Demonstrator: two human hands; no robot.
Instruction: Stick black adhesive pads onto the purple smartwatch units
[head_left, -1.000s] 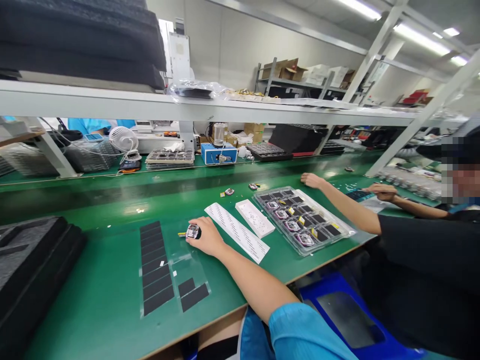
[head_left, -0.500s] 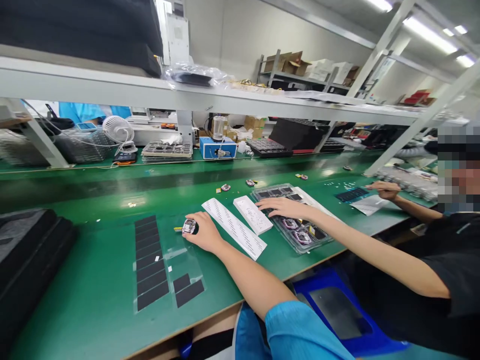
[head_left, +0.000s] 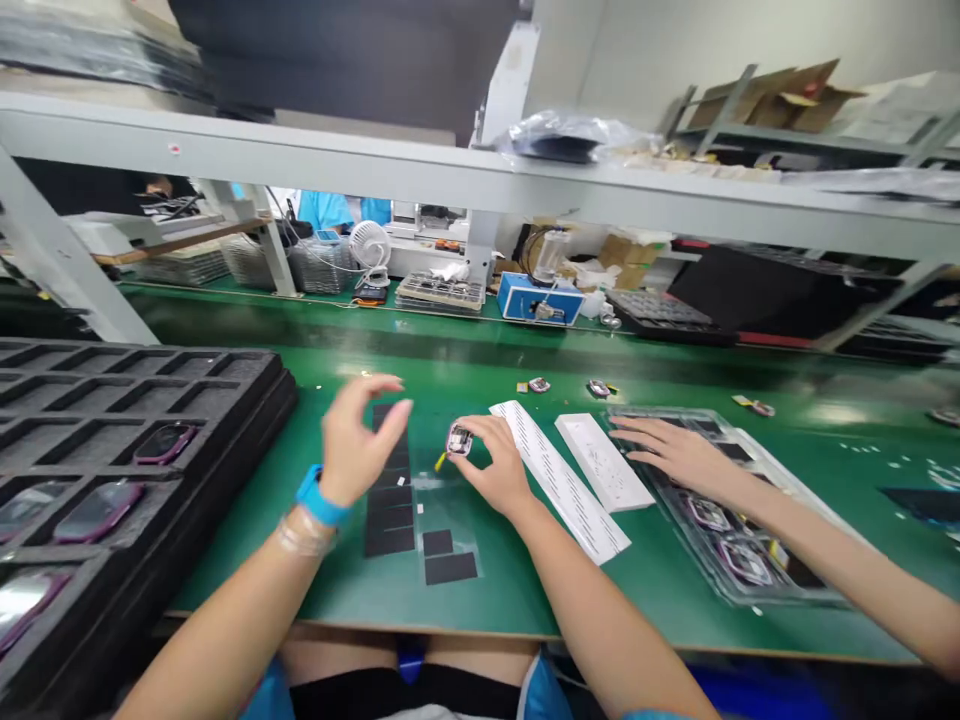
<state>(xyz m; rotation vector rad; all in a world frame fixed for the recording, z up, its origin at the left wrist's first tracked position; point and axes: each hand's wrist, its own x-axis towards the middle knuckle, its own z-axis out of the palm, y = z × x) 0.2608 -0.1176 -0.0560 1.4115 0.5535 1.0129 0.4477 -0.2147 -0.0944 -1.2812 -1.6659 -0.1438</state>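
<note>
My right hand (head_left: 491,470) grips a small square smartwatch body (head_left: 459,440) with a pinkish rim, resting it on a clear film (head_left: 442,510), with a yellow tab showing beside it. My left hand (head_left: 360,440) is raised with its fingers apart, holding nothing, above a column of black adhesive strips (head_left: 390,520) on the film. It wears a blue wristband. Two more black pieces (head_left: 450,568) lie nearer the bench edge. To my left is a black foam tray (head_left: 112,400) holding several watch bodies.
A co-worker's hand (head_left: 675,450) reaches over a clear tray (head_left: 720,510) of watch bodies. Between us lie a white slotted strip (head_left: 559,480) and a white card (head_left: 604,462). Small loose parts (head_left: 536,385) lie on the green bench (head_left: 247,590), beneath a white shelf (head_left: 300,160).
The view has swung left, bringing the foam tray and my raised left hand into sight. My right hand stays on the watch body. The co-worker's hand has moved onto the clear tray.
</note>
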